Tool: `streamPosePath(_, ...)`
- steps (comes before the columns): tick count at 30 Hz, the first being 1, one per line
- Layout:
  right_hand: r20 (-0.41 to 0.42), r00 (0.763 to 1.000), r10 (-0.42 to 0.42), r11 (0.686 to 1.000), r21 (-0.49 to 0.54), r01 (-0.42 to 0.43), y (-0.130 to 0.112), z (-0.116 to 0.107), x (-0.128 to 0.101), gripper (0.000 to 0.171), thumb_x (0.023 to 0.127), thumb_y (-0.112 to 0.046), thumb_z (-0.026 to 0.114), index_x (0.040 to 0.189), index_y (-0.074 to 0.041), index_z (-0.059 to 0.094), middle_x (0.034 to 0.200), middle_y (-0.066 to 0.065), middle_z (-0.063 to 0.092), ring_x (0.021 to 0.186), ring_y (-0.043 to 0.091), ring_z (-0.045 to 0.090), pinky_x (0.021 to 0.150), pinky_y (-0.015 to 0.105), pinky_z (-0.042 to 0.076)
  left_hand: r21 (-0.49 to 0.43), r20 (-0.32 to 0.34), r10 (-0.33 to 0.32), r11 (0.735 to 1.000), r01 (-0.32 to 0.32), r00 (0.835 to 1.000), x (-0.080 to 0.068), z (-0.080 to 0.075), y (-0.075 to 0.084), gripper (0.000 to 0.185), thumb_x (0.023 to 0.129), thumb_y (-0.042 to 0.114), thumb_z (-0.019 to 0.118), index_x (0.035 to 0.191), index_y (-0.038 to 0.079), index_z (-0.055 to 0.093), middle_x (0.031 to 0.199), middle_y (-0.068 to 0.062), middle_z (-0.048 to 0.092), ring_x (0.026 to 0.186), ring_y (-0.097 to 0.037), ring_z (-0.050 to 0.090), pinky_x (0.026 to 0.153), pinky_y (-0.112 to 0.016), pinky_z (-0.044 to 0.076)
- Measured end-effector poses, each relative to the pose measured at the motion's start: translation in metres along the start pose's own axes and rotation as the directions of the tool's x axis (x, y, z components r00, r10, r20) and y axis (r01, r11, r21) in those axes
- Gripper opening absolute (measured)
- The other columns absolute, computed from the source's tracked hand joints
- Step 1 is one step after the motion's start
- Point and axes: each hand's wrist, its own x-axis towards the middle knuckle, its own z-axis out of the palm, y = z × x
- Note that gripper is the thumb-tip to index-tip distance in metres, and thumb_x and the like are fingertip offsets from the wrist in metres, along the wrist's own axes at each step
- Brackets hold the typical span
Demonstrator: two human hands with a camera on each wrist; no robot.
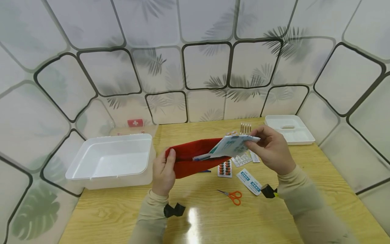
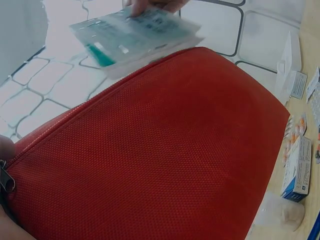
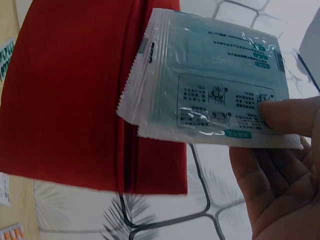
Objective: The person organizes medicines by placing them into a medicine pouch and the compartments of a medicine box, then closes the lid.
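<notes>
L hand (image 1: 164, 169) pinches the L end of the red pouch (image 1: 189, 169), thumb on the near side, other fingers mostly hidden behind. R hand (image 1: 272, 147) pinches the R end of some clear-and-green packets (image 1: 233, 146) btwn thumb & fingers; at least 2, stacked, exact no. unclear. Pouch is held up above the wooden table (image 1: 106, 210), mouth gaping; packets slant across it, L end at the opening, R end sticking out past the rim. Can't tell how deep they sit. Zip pull (image 2: 6, 180) shows by L hand in the L wrist view.

Pouch & packets block part of the tabletop. Below/behind them: red-and-black capsule blister (image 1: 224, 168), clear blister (image 1: 241, 160) partly covered, a row of thin sticks (image 1: 245, 128) poking up behind. L wrist view also gets a blue-and-white carton (image 2: 298, 167) near the pouch edge, hidden in head view.

Nearer the person: orange-handled scissors (image 1: 235, 196), blades pointing L, & a white packet w/ blue print (image 1: 250, 182), just L of R wrist. White bin (image 1: 111, 179) stands L, right beside L hand in head view; divided white tray (image 1: 289, 130) at back R. Red label w/ white cross (image 1: 135, 122) shows behind bin.
</notes>
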Motion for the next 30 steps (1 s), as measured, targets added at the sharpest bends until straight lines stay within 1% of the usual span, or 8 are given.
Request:
streamPosePath(2,-0.017,0.999,-0.037,0.998,-0.045,0.037,-0.001,0.009,0.001,0.022,0.077,0.023,0.064,0.091,0.008,0.058,0.088,0.005,0.067,0.076,0.011,0.064,0.061,0.020,0.052,-0.017,0.013,-0.003,1.000,0.003,1.000,-0.001,0.000,-0.007,0.022,0.098,-0.005,0.043,0.091,-0.007,0.063,0.081,-0.017,0.067,0.074,-0.021,0.062,0.067,-0.025,0.051)
streamPosePath(5,-0.034,0.997,-0.066,0.992,-0.106,0.062,-0.003,0.018,0.004,0.024,0.075,0.023,0.066,0.090,0.005,0.060,0.089,0.004,0.067,0.078,0.011,0.065,0.063,0.020,0.053,-0.027,0.028,-0.005,1.000,0.005,1.000,-0.001,0.000,-0.011,0.022,0.100,0.001,0.043,0.092,-0.005,0.064,0.083,-0.015,0.068,0.075,-0.020,0.063,0.068,-0.026,0.052)
streamPosePath(11,0.012,0.995,-0.100,0.979,-0.177,0.100,-0.015,0.034,0.010,0.026,0.073,0.024,0.068,0.087,0.003,0.061,0.087,0.012,0.068,0.076,0.011,0.066,0.061,0.021,0.053,-0.017,0.049,-0.010,1.000,0.011,0.999,-0.002,0.001,-0.012,0.023,0.101,0.008,0.044,0.093,-0.001,0.064,0.083,-0.011,0.068,0.075,-0.020,0.063,0.066,-0.028,0.052)
streamPosePath(16,0.050,0.988,-0.146,0.957,-0.248,0.153,-0.027,0.049,0.011,0.023,0.073,0.021,0.070,0.085,0.002,0.063,0.082,0.013,0.068,0.068,0.013,0.063,0.058,0.019,0.051,0.002,0.051,-0.016,1.000,0.016,0.999,-0.002,0.003,-0.010,0.021,0.100,0.005,0.045,0.092,0.000,0.064,0.083,-0.011,0.067,0.073,-0.021,0.062,0.065,-0.028,0.051)
streamPosePath(19,0.056,0.981,-0.184,0.942,-0.276,0.192,-0.017,0.054,0.009,0.025,0.071,0.017,0.074,0.085,-0.002,0.066,0.082,0.008,0.068,0.067,0.012,0.061,0.058,0.017,0.049,0.020,0.042,-0.012,1.000,0.011,0.999,-0.003,0.004,-0.009,0.020,0.099,0.000,0.046,0.091,-0.002,0.064,0.081,-0.013,0.067,0.071,-0.021,0.061,0.065,-0.028,0.050)
streamPosePath(23,0.076,0.958,-0.276,0.904,-0.319,0.285,0.002,0.058,0.006,0.028,0.069,0.011,0.078,0.088,-0.008,0.069,0.085,0.002,0.070,0.072,0.012,0.064,0.063,0.019,0.050,0.037,0.039,-0.008,0.999,0.007,0.999,-0.002,0.006,-0.006,0.019,0.096,-0.006,0.047,0.091,-0.004,0.064,0.079,-0.015,0.066,0.071,-0.023,0.060,0.065,-0.024,0.049)
streamPosePath(26,0.125,0.931,-0.342,0.872,-0.327,0.364,0.010,0.063,0.006,0.027,0.071,0.009,0.078,0.090,-0.009,0.071,0.088,0.001,0.071,0.077,0.013,0.065,0.069,0.022,0.051,0.046,0.042,0.006,0.999,-0.008,0.999,0.000,0.007,0.009,0.017,0.094,-0.010,0.047,0.090,-0.008,0.063,0.079,-0.018,0.064,0.073,-0.023,0.059,0.067,-0.023,0.047)
streamPosePath(30,0.212,0.904,-0.371,0.835,-0.350,0.425,0.014,0.072,0.006,0.022,0.075,0.004,0.075,0.093,-0.009,0.071,0.089,-0.001,0.070,0.077,0.012,0.064,0.069,0.024,0.050,0.052,0.052,0.018,0.998,-0.021,0.998,0.002,0.009,0.027,0.017,0.093,-0.011,0.046,0.090,-0.010,0.062,0.079,-0.020,0.063,0.075,-0.024,0.058,0.069,-0.023,0.046)
